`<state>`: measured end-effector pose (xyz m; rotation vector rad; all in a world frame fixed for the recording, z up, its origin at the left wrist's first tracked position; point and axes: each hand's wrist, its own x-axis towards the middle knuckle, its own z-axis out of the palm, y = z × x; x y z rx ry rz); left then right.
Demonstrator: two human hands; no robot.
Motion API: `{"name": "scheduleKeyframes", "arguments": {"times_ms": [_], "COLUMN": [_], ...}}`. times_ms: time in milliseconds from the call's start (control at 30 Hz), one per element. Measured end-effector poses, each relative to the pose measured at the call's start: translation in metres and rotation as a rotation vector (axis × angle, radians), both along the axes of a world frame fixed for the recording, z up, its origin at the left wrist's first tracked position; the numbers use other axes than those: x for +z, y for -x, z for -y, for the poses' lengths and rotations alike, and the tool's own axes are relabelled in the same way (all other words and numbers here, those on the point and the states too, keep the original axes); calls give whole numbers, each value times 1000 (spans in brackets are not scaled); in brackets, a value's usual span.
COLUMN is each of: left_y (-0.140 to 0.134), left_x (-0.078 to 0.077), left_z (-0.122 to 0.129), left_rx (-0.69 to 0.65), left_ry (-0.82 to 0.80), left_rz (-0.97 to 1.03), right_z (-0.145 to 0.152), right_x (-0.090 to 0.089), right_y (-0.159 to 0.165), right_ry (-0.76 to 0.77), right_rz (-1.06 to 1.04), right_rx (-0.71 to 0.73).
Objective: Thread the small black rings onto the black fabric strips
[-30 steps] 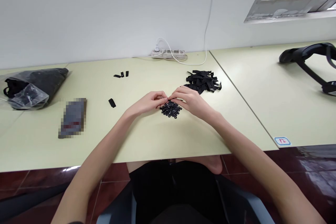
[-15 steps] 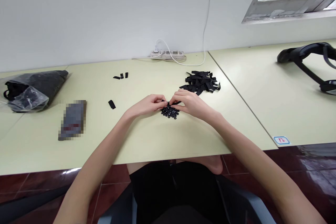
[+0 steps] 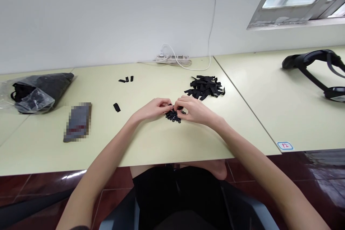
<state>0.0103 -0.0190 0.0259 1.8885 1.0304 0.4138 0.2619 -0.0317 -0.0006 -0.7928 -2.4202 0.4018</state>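
Note:
My left hand (image 3: pixel 155 109) and my right hand (image 3: pixel 193 109) meet almost fingertip to fingertip above a small heap of black ring-shaped pieces (image 3: pixel 173 116). Both are closed in a pinch on a short black fabric strip, which the fingers mostly cover. The lower fingers of my right hand reach down to the edge of the heap. Just behind my right hand lies a pile of black fabric strips (image 3: pixel 207 87).
A single black strip (image 3: pixel 116 107) and a few small strips (image 3: pixel 127 79) lie to the left. Further left are a blurred grey object (image 3: pixel 78 121) and a plastic bag (image 3: pixel 40 91). A power strip (image 3: pixel 172 59) sits by the wall; a black headset (image 3: pixel 312 70) lies right.
My right fingers have curled in and dipped slightly toward the heap, and less of the strip shows. My left hand keeps its pinch. The whole view has shifted a little.

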Motion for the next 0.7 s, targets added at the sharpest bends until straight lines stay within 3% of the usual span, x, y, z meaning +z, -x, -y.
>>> {"name": "scheduleKeyframes", "arguments": {"times_ms": [300,433,600,700], "left_y": [-2,-5,-6,-6], "left_x": [-7,-5,-3,-2], "left_z": [0,2,-1,-2], "left_rx": [33,98,178,202], "left_ry": [-14,-2,-37,-10], "left_rz": [59,100,204,247], "right_z": [0,0,1,-1], "right_x": [-1,-1,4,3], "right_y": [0,-1,-3,-3], "right_ry": [30,83,137,119], "right_rz": [-84,-151,-193,-214], "right_rx": [-23,-67,41,-12]}}
